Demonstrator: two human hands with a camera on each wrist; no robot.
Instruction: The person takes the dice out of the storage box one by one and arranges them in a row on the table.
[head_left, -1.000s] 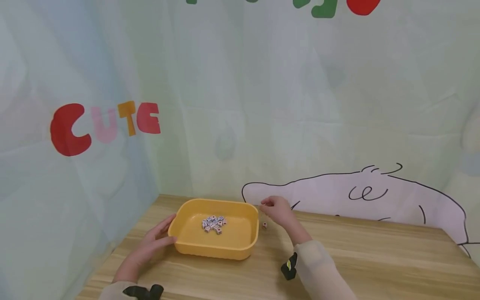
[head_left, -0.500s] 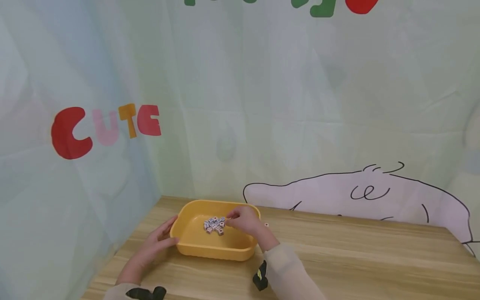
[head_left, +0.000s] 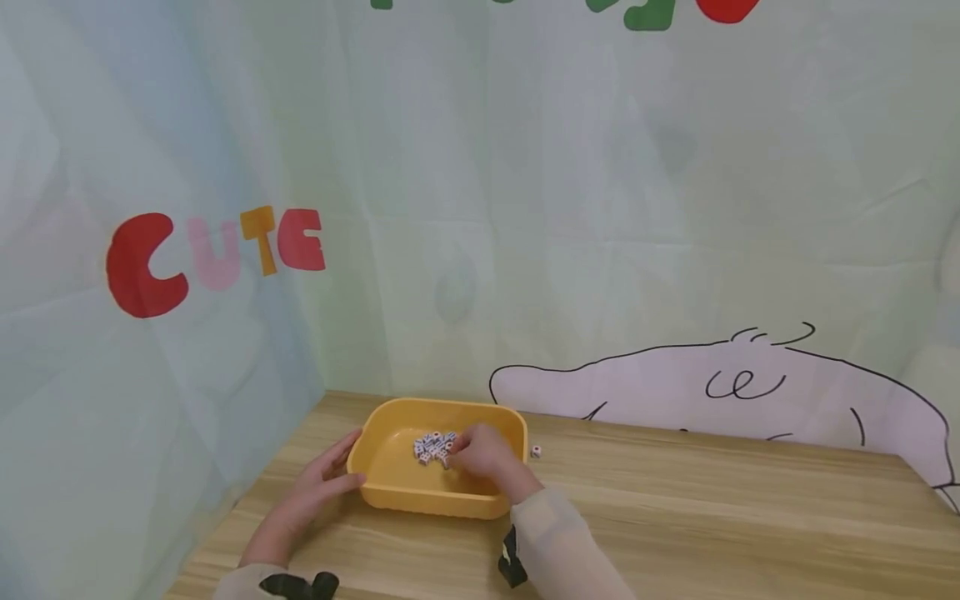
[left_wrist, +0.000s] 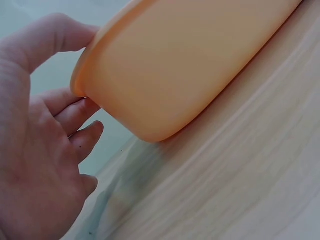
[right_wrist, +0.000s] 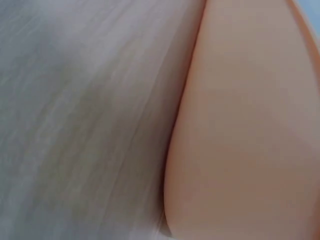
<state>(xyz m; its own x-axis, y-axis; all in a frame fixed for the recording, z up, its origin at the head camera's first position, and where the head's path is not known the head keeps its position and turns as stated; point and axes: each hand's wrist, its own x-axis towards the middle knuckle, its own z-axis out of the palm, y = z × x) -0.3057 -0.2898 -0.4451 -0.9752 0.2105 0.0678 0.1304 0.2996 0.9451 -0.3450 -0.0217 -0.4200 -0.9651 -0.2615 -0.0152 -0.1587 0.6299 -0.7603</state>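
A yellow plastic basin (head_left: 397,500) stands on the table, with a pile of small white dice (head_left: 431,447) inside. At its left end, my left hand (head_left: 321,479) rests thumb and fingertips against the outer wall just under the rim; the left wrist view shows this hand (left_wrist: 45,145) with its lower fingers off the wall. My right hand (head_left: 483,454) reaches over the front right of the basin, fingertips down at the right side of the dice. I cannot tell whether a die is between them. The right wrist view shows only the outer basin wall (right_wrist: 240,140) and table, no hand.
One single die (head_left: 536,452) lies on the wooden table (head_left: 712,517) just right of the basin. A printed cloth backdrop (head_left: 600,208) hangs behind the table and along its left side.
My right hand has moved left from above the table beside the basin into it, down to the dice. The left hand stays at the basin's left end. The single die still lies outside.
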